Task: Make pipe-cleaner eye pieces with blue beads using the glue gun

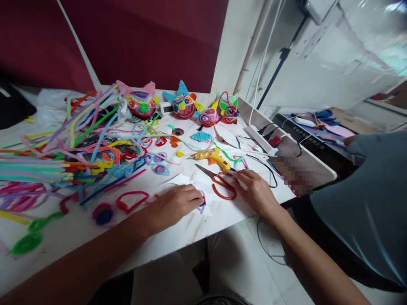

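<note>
My left hand [173,207] is closed, its fingertips pinching a small purple, red and blue pipe-cleaner piece [202,202] over white paper near the table's front edge. To its right, my right hand [254,189] rests with bent fingers beside the orange handles of the scissors [224,185]; whether its fingers grip anything is unclear. The scissors' blades point up and left. Just beyond them lies a yellow glue gun [213,157]. A red pipe-cleaner loop [132,201] and a round dark-blue and purple coil [103,214] lie left of my left hand.
Colourful pipe cleaners [34,169] are heaped across the left of the white table [178,235]. Several decorated animal heads [182,106] stand along the back. A power strip [262,140] and cables lie at the right, near a person in a blue-grey shirt [362,195].
</note>
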